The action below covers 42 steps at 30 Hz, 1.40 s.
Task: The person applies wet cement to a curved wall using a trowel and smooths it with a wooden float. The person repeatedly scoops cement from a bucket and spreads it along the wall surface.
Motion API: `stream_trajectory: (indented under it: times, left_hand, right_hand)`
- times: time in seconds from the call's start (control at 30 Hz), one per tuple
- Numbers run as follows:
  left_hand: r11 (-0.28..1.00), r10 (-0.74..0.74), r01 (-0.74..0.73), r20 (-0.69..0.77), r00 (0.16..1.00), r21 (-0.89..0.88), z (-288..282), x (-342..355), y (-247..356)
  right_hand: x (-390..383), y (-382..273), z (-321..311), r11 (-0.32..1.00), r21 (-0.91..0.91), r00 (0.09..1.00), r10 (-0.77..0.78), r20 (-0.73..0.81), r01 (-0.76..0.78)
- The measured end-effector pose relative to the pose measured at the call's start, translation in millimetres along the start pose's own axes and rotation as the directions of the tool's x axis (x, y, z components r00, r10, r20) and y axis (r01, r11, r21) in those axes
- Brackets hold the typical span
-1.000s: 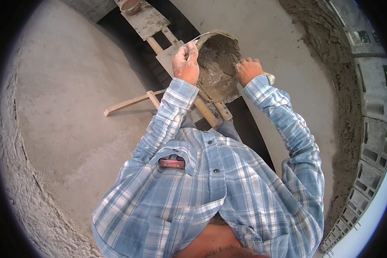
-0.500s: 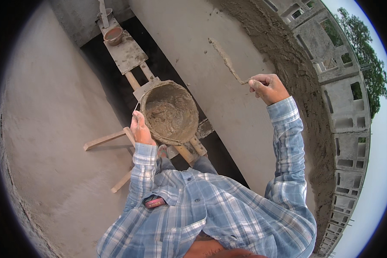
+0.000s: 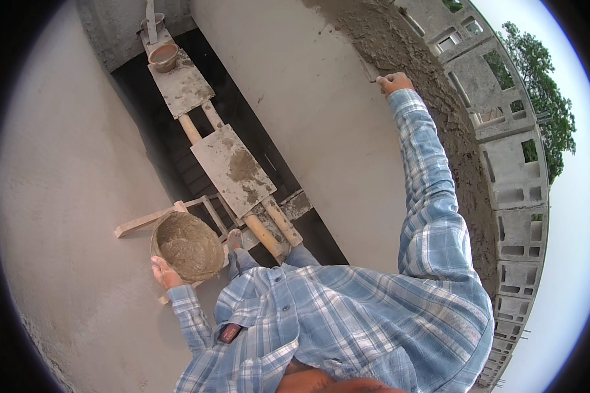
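My left hand [image 3: 166,274] is low on the left, fingers curled against the side of a mortar-caked bucket [image 3: 156,243]. Grey-brown wet mortar fills much of the bucket, which tips slightly toward me. Up at the right, my outstretched right hand [image 3: 394,82] grips a trowel, its handle mostly hidden in the fist. The trowel blade [image 3: 370,69] lies close along the wall, where smooth plaster [image 3: 308,124] meets a band of rough wet mortar [image 3: 449,131]. Whether the blade touches the wall I cannot tell.
Mortar-stained boards [image 3: 233,164] rest on round poles [image 3: 262,234] over a dark gap between two walls. A brown bowl [image 3: 163,59] stands on the far board. At left is a wooden frame [image 3: 144,221]. Openwork concrete blocks [image 3: 521,190] run along the right.
The bucket has come down and left with my left hand, uncovering the near board. My right hand has reached farther up the wall, bringing the trowel to the edge of the rough mortar.
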<state>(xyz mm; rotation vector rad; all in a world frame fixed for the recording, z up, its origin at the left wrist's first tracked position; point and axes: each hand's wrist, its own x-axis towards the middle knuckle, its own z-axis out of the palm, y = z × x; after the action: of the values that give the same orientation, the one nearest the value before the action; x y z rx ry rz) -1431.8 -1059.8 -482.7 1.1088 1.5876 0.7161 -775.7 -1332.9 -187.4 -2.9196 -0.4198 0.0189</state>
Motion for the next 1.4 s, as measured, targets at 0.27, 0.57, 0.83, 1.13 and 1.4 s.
stream_trajectory:
  times: [0.27, 0.57, 0.83, 1.13, 1.4]
  left_hand:
    - [0.956, 0.006, 0.033, -0.130, 0.991, 0.292, -50.1, 27.0, -42.6]
    - [0.985, -0.048, 0.049, -0.007, 0.999, 0.168, -9.6, 2.5, -4.4]
    - [0.997, -0.024, 0.037, 0.196, 0.980, -0.063, 30.5, 3.5, 22.7]
    - [0.984, -0.017, 0.056, 0.228, 0.973, -0.166, 35.9, -14.8, 15.6]
    - [0.936, 0.034, -0.070, 0.109, 0.993, 0.345, 21.3, 4.0, -2.0]
  right_hand:
    - [-105.2, 51.2, -93.6, 0.961, 0.265, 0.960, 0.147, -0.239, -0.081]
    - [-213.8, 89.7, -144.2, 0.977, -0.183, 0.867, 0.001, -0.498, -0.107]
    - [-268.2, 47.5, -159.6, 0.948, 0.241, 0.961, -0.151, -0.231, 0.207]
    - [-193.6, 98.6, -112.0, 0.942, 0.335, 0.956, 0.070, -0.286, 0.032]
    - [-146.4, 120.4, -43.7, 0.989, 0.143, 0.987, 0.064, -0.144, -0.043]
